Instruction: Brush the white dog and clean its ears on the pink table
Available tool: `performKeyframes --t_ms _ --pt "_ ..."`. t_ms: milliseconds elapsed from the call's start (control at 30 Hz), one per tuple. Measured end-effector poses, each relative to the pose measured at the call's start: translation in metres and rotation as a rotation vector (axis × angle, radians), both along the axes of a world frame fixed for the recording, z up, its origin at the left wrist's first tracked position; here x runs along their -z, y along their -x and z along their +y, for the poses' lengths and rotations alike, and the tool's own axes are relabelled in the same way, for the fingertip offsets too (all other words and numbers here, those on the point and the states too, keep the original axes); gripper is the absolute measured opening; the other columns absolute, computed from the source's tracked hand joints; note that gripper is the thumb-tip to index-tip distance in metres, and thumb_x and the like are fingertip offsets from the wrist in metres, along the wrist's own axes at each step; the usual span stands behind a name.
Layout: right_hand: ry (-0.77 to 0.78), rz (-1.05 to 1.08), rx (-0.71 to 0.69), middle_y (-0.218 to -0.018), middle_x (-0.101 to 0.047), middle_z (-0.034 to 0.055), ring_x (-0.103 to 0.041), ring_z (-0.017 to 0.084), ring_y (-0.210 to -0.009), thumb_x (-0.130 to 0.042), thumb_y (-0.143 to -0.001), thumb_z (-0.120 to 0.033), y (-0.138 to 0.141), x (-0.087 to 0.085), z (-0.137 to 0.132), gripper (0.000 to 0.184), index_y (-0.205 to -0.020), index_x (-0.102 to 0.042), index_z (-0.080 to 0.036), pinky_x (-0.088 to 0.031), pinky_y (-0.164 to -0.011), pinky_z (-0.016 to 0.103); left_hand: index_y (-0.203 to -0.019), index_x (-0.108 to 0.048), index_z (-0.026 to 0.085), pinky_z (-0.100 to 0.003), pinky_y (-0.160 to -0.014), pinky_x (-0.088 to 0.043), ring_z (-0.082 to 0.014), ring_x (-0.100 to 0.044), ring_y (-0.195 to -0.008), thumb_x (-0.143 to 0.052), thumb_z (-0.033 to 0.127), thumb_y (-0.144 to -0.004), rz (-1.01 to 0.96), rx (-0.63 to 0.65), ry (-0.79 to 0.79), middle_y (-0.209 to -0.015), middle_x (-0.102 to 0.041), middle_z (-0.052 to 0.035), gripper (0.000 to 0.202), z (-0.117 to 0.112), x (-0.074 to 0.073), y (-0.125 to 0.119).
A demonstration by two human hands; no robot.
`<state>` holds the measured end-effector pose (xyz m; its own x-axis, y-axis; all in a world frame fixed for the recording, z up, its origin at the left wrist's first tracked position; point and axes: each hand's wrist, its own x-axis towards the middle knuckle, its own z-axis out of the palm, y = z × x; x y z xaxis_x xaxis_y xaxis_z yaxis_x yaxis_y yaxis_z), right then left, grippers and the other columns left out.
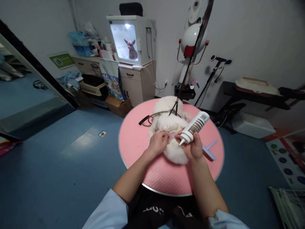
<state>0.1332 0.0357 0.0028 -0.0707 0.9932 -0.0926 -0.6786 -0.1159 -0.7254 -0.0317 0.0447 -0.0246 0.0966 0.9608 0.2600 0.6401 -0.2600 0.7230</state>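
Bottle [196, 124] at frame centre is grasped in the right hand [194, 148], nozzle angled at the white dog [166, 122] on the pink table [133, 140], its pinkish ear flap pinched by the left hand [157, 143]; gentle squeezing, nozzle kept clear, is judged best.

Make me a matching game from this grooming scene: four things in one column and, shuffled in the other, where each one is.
Things
1. white bottle
2. lilac comb
3. white dog
4. brown dog

Places
A. inside the lit white cabinet
B. lying flat on the pink table, just beside the right hand
C. held in the right hand, nozzle tipped down
D. on the pink table, fur pinched by the left hand

Pairs: 1-C, 2-B, 3-D, 4-A
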Motion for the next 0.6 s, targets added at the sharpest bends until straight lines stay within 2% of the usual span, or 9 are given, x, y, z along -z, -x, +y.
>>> performKeyframes --t_ms 100,233,367,467,600 --pt "-0.021 0.001 -0.01 -0.079 -0.071 0.0018 -0.067 0.018 -0.071 -0.073 -0.06 -0.056 -0.002 -0.001 -0.001 0.048 -0.091 -0.065 -0.02 -0.053 -0.087 0.042 -0.071 -0.054 0.017 -0.027 -0.069 -0.04 -0.015 -0.051 -0.074 -0.042 0.022 -0.085 -0.134 0.011 0.01 -0.073 -0.054 -0.0024 0.019 -0.003 0.004 -0.001" --pt "-0.043 0.008 -0.027 -0.078 -0.07 0.0023 -0.066 0.018 -0.069 -0.071 -0.062 -0.056 -0.005 -0.003 0.0 0.047 -0.091 -0.065 -0.02 -0.053 -0.086 0.043 -0.067 -0.046 0.018 -0.023 -0.064 -0.038 -0.0113 -0.046 -0.067 -0.041 0.024 -0.084 -0.438 0.051 0.124 -0.068 -0.048 0.0016 0.019 -0.008 0.008 -0.002" --pt "-0.039 0.013 -0.035 -0.077 -0.07 0.0023 -0.066 0.019 -0.069 -0.07 -0.062 -0.056 -0.005 -0.004 0.001 0.047 -0.091 -0.065 -0.02 -0.053 -0.086 0.044 -0.067 -0.041 0.018 -0.022 -0.059 -0.035 -0.0094 -0.04 -0.061 -0.04 0.032 -0.086 -0.614 0.113 0.216 -0.065 -0.042 0.0038 0.023 -0.012 0.009 0.001" --pt "-0.032 -0.006 -0.022 -0.076 -0.069 0.0016 -0.066 0.019 -0.068 -0.068 -0.064 -0.057 -0.004 -0.005 0.001 0.045 -0.09 -0.064 -0.021 -0.052 -0.086 0.046 -0.069 -0.041 0.019 -0.022 -0.06 -0.036 -0.01 -0.041 -0.063 -0.037 0.037 -0.088 -0.568 0.119 0.19 -0.067 -0.044 0.0032 0.027 -0.014 0.015 0.005" --pt "-0.011 -0.012 -0.03 -0.076 -0.069 0.0014 -0.065 0.019 -0.067 -0.068 -0.063 -0.057 -0.003 -0.006 0.001 0.045 -0.09 -0.064 -0.021 -0.052 -0.085 0.046 -0.065 -0.047 0.018 -0.026 -0.064 -0.039 -0.0128 -0.047 -0.066 -0.033 0.033 -0.089 -0.231 -0.009 0.136 -0.067 -0.051 0.0006 0.032 -0.012 0.019 0.022"
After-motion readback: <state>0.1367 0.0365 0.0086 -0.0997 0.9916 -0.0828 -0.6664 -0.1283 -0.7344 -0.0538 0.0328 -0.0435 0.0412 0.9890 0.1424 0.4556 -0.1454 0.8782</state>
